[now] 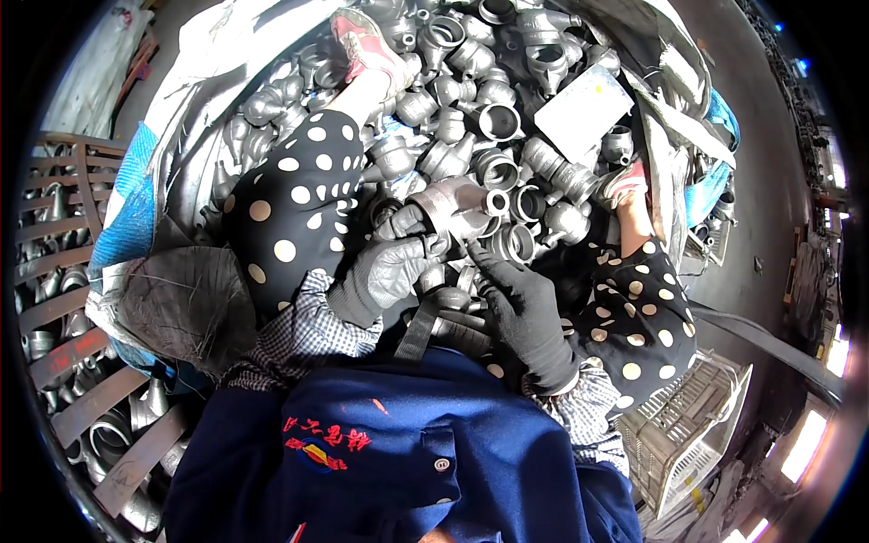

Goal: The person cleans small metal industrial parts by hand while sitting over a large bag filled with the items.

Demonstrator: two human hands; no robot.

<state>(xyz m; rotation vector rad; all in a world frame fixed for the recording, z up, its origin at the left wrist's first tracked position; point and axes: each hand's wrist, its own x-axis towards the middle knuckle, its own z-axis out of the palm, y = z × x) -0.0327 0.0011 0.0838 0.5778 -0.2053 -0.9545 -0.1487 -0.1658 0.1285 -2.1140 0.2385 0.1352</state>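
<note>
My left hand [391, 271], in a grey work glove, is closed around a grey metal casting [450, 206]. This casting has a rounded body and a short tubular neck pointing right. Just below the neck is my right hand [523, 312], in a dark glove, its index finger reaching up close to the casting. Its thumb and fingers are drawn together; whatever lies between them is too small and shadowed to name. Around and beneath both hands lie many similar grey castings [496, 120], hollow with round openings, heaped in a big white woven sack [231, 36].
My legs in dotted trousers [303, 190] rest on both sides of the heap. A white card [584, 113] lies on the castings. On the left stands a rusty metal crate [77, 317] of more castings. A pale plastic crate [692, 416] sits at lower right.
</note>
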